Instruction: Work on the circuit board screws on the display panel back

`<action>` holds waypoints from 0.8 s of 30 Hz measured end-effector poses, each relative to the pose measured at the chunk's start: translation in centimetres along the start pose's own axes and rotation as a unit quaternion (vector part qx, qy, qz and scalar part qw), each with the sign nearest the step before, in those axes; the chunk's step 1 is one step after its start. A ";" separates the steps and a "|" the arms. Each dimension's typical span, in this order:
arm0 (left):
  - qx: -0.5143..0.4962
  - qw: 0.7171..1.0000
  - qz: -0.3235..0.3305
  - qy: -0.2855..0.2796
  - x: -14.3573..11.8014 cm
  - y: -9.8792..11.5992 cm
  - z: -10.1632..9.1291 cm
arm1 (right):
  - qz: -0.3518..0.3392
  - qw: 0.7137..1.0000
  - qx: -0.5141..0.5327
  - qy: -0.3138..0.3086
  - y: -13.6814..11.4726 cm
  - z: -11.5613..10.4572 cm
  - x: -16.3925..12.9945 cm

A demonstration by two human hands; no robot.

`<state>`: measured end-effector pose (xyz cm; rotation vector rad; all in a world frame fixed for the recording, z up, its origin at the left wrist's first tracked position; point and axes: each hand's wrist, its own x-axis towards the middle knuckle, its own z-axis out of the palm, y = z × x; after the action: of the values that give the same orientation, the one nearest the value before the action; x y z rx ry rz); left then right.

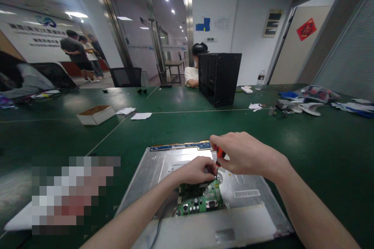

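My right hand (241, 153) is wrapped round the red and black handle of a screwdriver (220, 153), which points down at a corner of a green circuit board (201, 202). Beside the screwdriver's tip, my left hand (198, 170) is closed with thumb and fingers together; what they pinch, if anything, is too small to tell. It covers the upper left of the board. The board lies on the silver metal back of a flat display panel (248, 218). Along the panel's far edge runs a narrow blue circuit strip (178, 146).
A black computer case (223, 79) stands across the green table (87, 140), with a seated person partly behind it. An open cardboard box (96, 116) and papers (141, 116) are at left. Metal parts (286, 105), a plastic bag (317, 93) and a bottle (260, 79) are at right.
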<state>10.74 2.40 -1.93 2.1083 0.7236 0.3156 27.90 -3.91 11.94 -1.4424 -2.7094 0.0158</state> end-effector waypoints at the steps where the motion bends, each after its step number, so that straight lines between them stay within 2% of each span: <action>1: 0.004 1.000 0.001 0.000 0.0 0.1 0.0 | 0.001 1.000 -0.003 0.002 0.0 0.0 0.0; 9: 0.010 1.000 0.020 0.002 -0.1 0.5 -0.1 | 0.012 1.000 -0.019 0.008 0.1 0.0 0.2; 20: 0.016 1.000 -0.001 0.002 0.0 0.3 -0.1 | -0.011 1.000 -0.005 0.006 -0.1 0.0 0.0; 24: 0.015 1.000 0.015 0.001 0.0 0.5 -0.1 | 0.011 1.000 -0.020 -0.001 -0.1 -0.1 0.2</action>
<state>10.86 2.25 -1.47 2.1481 0.7029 0.3241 27.72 -3.84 12.04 -1.4837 -2.7105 -0.0363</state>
